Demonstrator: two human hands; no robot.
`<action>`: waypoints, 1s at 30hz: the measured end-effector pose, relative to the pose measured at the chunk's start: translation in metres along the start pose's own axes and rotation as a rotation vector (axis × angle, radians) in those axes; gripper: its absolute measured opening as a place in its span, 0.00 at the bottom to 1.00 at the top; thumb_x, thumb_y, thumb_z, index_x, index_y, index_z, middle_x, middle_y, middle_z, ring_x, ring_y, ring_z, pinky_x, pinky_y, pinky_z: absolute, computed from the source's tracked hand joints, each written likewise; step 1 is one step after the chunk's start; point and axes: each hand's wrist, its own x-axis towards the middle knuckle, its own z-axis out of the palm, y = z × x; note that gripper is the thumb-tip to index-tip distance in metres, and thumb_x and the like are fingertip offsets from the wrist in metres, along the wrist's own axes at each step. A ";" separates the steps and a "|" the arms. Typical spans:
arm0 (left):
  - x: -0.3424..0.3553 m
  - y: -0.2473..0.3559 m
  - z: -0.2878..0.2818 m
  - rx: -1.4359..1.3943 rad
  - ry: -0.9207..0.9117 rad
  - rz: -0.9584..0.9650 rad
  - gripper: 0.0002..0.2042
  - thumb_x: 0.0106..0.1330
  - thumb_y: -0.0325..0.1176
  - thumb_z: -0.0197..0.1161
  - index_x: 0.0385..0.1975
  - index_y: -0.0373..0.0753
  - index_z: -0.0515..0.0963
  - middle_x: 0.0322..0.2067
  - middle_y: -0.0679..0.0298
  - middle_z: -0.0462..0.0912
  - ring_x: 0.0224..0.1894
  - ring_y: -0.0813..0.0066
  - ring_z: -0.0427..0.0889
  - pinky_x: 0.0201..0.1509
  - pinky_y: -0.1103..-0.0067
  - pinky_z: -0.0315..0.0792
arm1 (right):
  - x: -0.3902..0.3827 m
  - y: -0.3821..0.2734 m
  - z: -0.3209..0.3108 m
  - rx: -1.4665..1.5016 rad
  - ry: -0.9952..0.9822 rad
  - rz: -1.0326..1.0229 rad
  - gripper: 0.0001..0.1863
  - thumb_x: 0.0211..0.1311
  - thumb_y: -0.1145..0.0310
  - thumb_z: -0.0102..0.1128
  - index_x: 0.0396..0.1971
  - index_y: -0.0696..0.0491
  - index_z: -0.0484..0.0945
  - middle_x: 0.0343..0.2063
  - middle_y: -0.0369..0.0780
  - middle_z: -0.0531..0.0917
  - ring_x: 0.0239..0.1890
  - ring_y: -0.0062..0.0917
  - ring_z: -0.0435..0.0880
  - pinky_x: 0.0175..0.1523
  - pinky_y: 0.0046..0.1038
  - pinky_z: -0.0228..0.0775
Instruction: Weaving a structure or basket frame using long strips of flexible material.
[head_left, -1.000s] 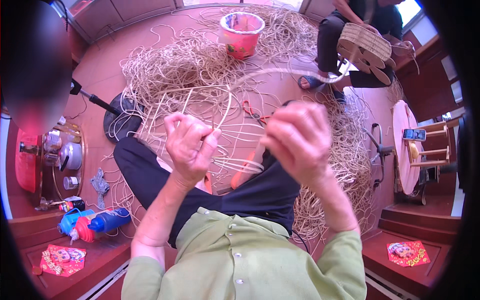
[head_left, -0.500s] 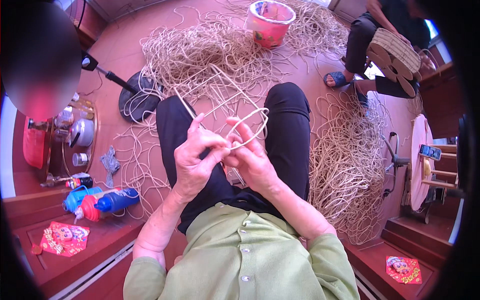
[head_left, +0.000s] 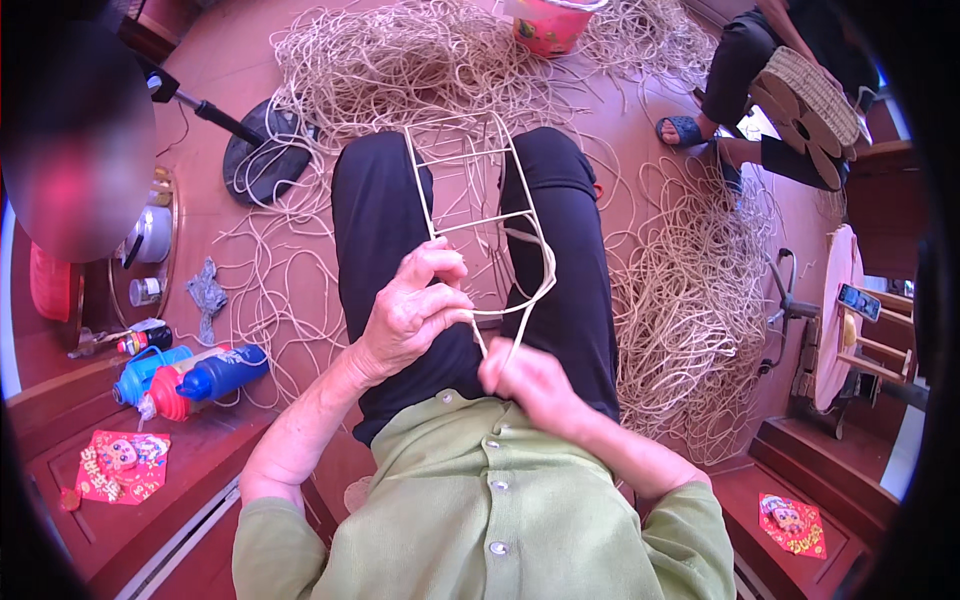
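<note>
Rattan frame [head_left: 480, 215], left grip [head_left: 415, 315] closed, right grip [head_left: 520, 375] pinching

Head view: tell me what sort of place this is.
Probably a home weaving workshop, worked on the floor: heaps of loose pale cane strands, a cane-wrapped frame in the person's hands, and a woven piece held by another person nearby.

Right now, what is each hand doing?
Left hand: closed on the pale wire frame.
Right hand: closed on a thin strand at the frame's lower end.
</note>
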 end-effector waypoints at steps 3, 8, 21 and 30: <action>0.007 0.003 -0.003 0.158 -0.070 0.051 0.07 0.56 0.32 0.72 0.30 0.40 0.82 0.44 0.63 0.81 0.56 0.60 0.78 0.71 0.55 0.56 | -0.010 -0.029 0.016 -0.136 -0.171 -0.321 0.10 0.74 0.69 0.54 0.34 0.59 0.79 0.30 0.38 0.78 0.32 0.23 0.79 0.39 0.25 0.71; -0.009 0.007 -0.015 0.355 -0.176 0.248 0.13 0.49 0.41 0.75 0.24 0.42 0.80 0.33 0.65 0.78 0.51 0.58 0.76 0.63 0.49 0.62 | -0.018 -0.058 0.007 -0.210 -0.151 -0.462 0.07 0.68 0.71 0.61 0.36 0.60 0.83 0.29 0.44 0.85 0.30 0.35 0.86 0.36 0.33 0.77; 0.012 -0.010 -0.023 0.302 0.190 -0.106 0.06 0.61 0.27 0.57 0.29 0.31 0.78 0.25 0.55 0.73 0.32 0.57 0.71 0.39 0.66 0.66 | -0.133 -0.059 -0.179 0.476 1.139 -0.705 0.16 0.80 0.56 0.48 0.30 0.48 0.72 0.15 0.24 0.62 0.15 0.07 0.55 0.23 0.17 0.49; 0.032 0.007 -0.023 0.222 0.122 -0.269 0.10 0.59 0.32 0.54 0.24 0.31 0.76 0.24 0.55 0.75 0.31 0.57 0.73 0.40 0.66 0.69 | 0.033 0.144 -0.324 -0.830 0.725 0.636 0.32 0.67 0.37 0.53 0.40 0.54 0.87 0.39 0.49 0.87 0.46 0.45 0.85 0.56 0.45 0.73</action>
